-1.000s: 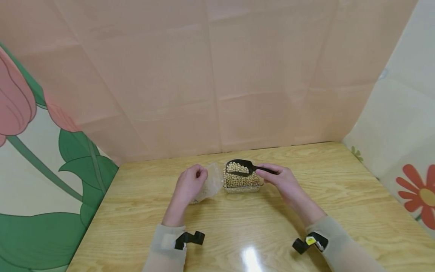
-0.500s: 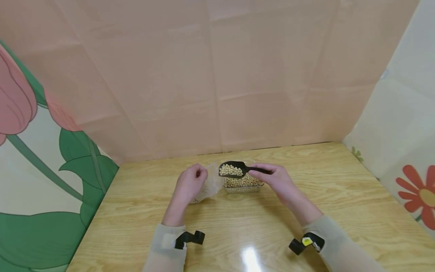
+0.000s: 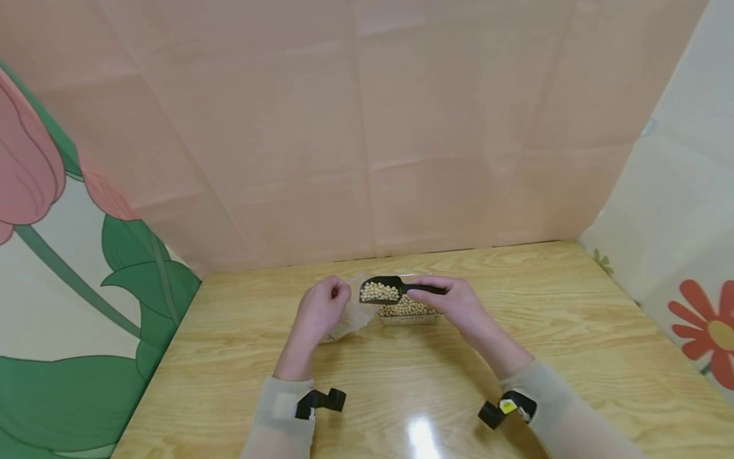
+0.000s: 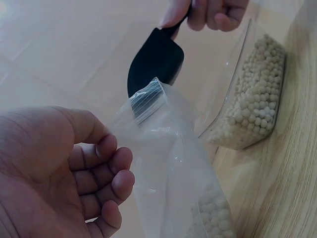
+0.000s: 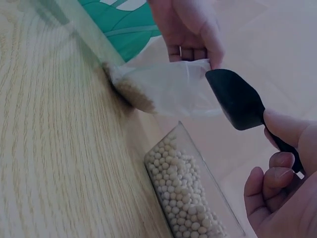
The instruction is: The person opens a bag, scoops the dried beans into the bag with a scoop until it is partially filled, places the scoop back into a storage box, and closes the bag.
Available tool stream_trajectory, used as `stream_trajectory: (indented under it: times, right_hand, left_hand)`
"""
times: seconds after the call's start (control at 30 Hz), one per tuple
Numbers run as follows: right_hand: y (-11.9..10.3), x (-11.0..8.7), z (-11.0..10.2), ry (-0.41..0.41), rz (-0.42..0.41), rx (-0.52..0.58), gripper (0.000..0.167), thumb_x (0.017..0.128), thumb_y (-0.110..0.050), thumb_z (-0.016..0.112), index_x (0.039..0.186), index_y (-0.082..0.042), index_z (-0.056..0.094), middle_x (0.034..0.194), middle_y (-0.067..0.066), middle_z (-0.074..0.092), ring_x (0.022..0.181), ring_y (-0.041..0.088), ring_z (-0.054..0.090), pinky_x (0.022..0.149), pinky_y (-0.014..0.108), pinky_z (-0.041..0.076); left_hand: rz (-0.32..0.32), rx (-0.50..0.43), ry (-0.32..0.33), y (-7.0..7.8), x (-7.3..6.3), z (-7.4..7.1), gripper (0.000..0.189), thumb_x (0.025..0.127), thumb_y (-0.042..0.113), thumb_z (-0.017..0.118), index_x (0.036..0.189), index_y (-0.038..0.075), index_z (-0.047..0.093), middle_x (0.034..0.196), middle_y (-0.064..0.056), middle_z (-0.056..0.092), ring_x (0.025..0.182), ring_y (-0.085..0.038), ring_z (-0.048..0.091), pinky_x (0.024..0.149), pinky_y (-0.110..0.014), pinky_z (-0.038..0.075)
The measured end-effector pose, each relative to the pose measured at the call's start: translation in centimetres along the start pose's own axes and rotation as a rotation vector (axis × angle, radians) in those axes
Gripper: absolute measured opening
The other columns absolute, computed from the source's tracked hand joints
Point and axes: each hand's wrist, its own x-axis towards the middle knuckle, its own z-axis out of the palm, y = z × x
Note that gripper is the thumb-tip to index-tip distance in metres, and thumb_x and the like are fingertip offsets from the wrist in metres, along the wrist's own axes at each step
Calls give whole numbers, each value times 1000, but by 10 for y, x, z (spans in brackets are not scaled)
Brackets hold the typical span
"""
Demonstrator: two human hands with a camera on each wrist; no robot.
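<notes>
My left hand [image 3: 323, 305] pinches the top edge of a clear zip bag [image 4: 168, 163] between thumb and forefinger. Some pale round beans [image 4: 215, 213] lie at the bottom of the bag, which stands on the table. By its handle, my right hand [image 3: 453, 303] grips a black scoop [image 3: 395, 282] heaped with beans [image 3: 378, 292]. The scoop's front end is right at the bag's mouth, overlapping it in the left wrist view. Below the scoop and to its right stands a clear plastic box [image 5: 185, 198], filled with the same beans.
The wood-grain table [image 3: 373, 389] carries the bag and box side by side. Behind it hangs a pink cloth backdrop [image 3: 355, 140]. Flower-printed panels flank the table, with a tulip [image 3: 25, 153] on the left and a red flower [image 3: 717, 331] on the right.
My right hand has moved left with the loaded scoop, from over the box to the bag's mouth. The left hand and the bag have stayed in place.
</notes>
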Motion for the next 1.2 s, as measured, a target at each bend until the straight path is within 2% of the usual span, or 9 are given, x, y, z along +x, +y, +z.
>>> stream_trajectory:
  times: [0.33,0.5,0.57,0.67,0.8,1.0,1.2]
  right_hand:
    - [-7,0,11,-24,-23,-60,40,93,-43,90,127,-21,83,145,2,71,134,30,65,114,53,50]
    - [-11,3,20,4,-66,-133,35,94,-40,90,124,-22,85,139,3,74,118,25,71,92,44,60]
    - [-13,3,24,22,-93,-177,35,94,-39,90,123,-21,85,137,4,75,112,24,72,82,40,61]
    - [-17,3,29,40,-146,-246,34,95,-37,90,123,-19,85,135,6,76,107,22,73,77,35,60]
    - [-21,2,35,68,-206,-335,30,95,-35,89,122,-21,86,131,5,78,99,21,74,74,36,60]
    - [-27,0,42,115,-305,-469,28,94,-34,90,119,-22,87,123,1,80,100,20,75,78,40,60]
    - [-31,-2,45,142,-423,-578,22,91,-29,93,112,-23,88,111,-2,82,92,18,74,76,43,58]
  left_hand:
    - [5,2,2,0,0,-1,24,112,21,57,92,13,67,78,-1,59,69,-19,53,67,-37,45]
    - [3,-1,0,1,0,-1,24,112,21,56,92,13,67,79,-2,60,69,-19,53,66,-37,45]
    - [3,-2,-2,0,0,-1,24,112,21,56,92,13,67,78,-2,60,68,-19,53,65,-37,45]
    - [4,-6,-3,0,-1,-1,24,112,21,56,93,12,67,78,-2,59,68,-20,52,66,-37,44]
    - [9,-6,3,-1,-1,-1,23,112,20,57,93,12,68,79,-2,60,69,-20,53,66,-37,45]
    - [16,-7,10,-1,-1,0,22,111,19,57,92,12,67,78,-2,60,68,-19,52,66,-37,44]
    - [14,-9,14,-1,-1,-1,22,111,20,58,93,13,68,78,-1,59,68,-19,53,66,-37,45]
